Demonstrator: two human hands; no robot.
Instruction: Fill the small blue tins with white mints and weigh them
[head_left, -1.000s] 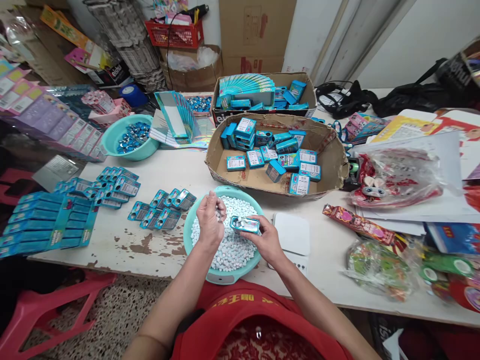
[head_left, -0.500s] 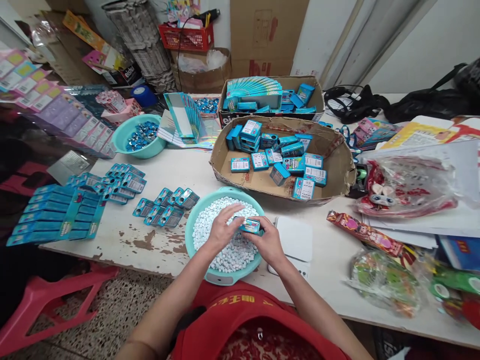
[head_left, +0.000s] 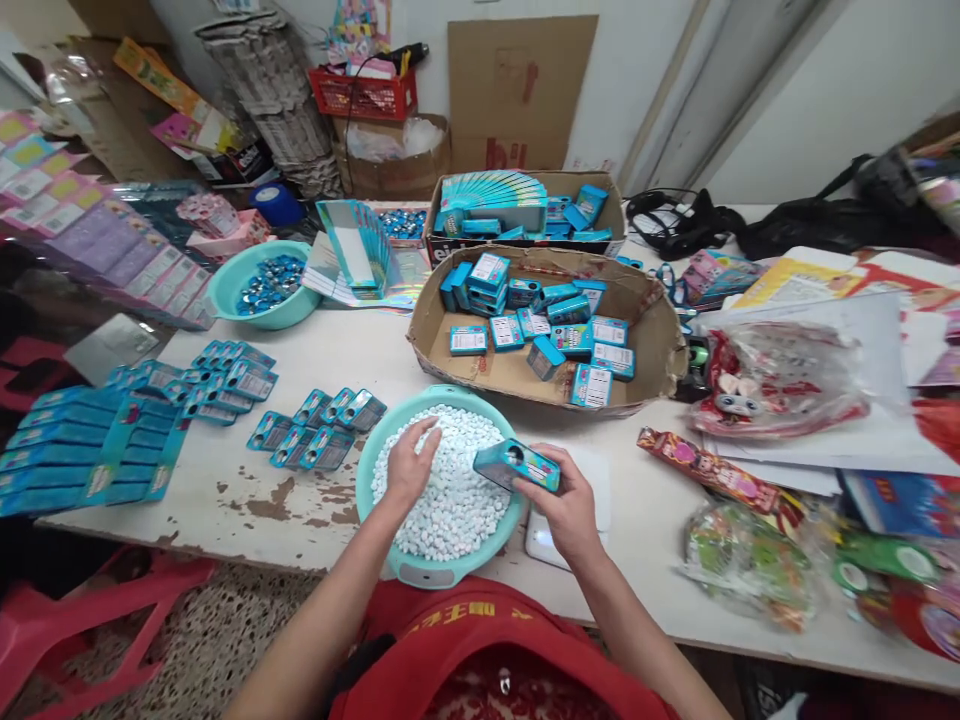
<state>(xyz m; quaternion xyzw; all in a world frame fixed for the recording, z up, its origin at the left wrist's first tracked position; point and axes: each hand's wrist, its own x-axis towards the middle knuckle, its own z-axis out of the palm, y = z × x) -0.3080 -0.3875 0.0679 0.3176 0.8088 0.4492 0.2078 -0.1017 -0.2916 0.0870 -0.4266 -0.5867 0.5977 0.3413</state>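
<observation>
My right hand (head_left: 568,508) grips a small blue printed box (head_left: 517,462) with a round dark hole in its side, holding it tilted above the right rim of a turquoise basin (head_left: 365,490). Small white pellets (head_left: 450,520), perhaps candies, fill that basin. Over their left part is my left hand (head_left: 411,468), fingers apart and nothing seen in it; whether its fingertips touch the pellets I cannot tell. A flat white device (head_left: 544,542), like a small scale, lies partly under my right hand.
Behind the basin stands a cut-down cardboard box (head_left: 480,375) of blue boxes. Several more blue boxes (head_left: 322,447) stand in rows at left. A second turquoise basin (head_left: 281,318) holds shiny blue pieces. Plastic-wrapped toys (head_left: 750,570) lie at right.
My left hand has come away from the blue box and shifted left over the pellets. My right hand has moved right with the box, which is now turned and tilted. The view has shifted slightly.
</observation>
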